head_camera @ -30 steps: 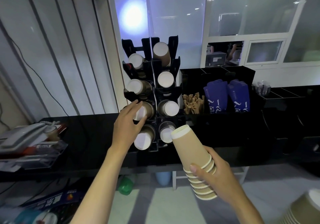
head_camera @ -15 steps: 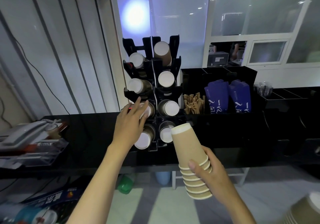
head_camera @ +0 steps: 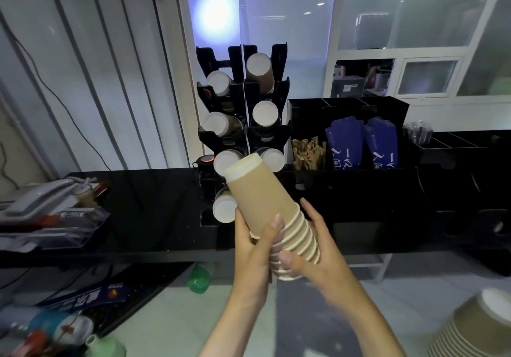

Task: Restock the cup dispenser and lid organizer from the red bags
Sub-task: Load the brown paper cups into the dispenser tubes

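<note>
Presently, risk: the nested stack of paper cups [head_camera: 272, 213] could slide apart or snag the cup dispenser [head_camera: 243, 132] slot edge if tilted carelessly.
Left hand [head_camera: 253, 242]: curled round the stack's lower rims.
Right hand [head_camera: 315, 246]: wrapped under the stack's open end.
Stack position: just before the dispenser's lower slots, bottom end toward it.

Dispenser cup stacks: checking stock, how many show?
7 cup stacks in the dispenser: four in the left column, three in the right; the held stack may hide a lower-right one.
</note>
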